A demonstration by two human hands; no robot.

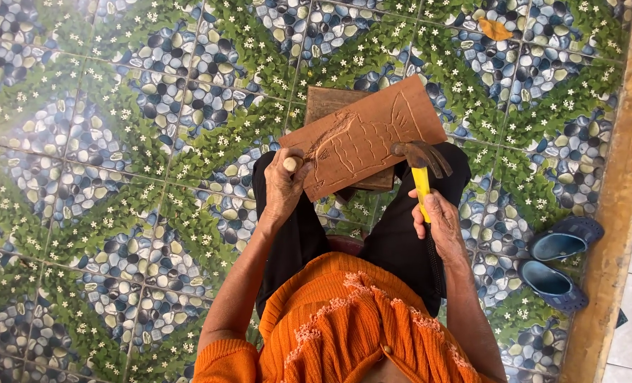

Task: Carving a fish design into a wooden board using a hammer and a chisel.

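A reddish wooden board point(372, 135) with a carved fish outline rests tilted across my knees, on top of a darker wooden block point(324, 101). My left hand point(284, 188) is closed around a chisel with a pale wooden handle point(290, 164), its tip against the board's near left edge. My right hand point(440, 221) grips the yellow handle of a claw hammer point(421, 164), whose dark metal head hangs above the board's lower right corner. I sit in black trousers and an orange knitted top.
The floor is tiled with a pebble-and-leaf pattern point(117, 142). A pair of blue rubber shoes point(561, 259) lies at the right, beside a wooden threshold strip point(624, 177). A dry orange leaf point(495, 30) lies at the top.
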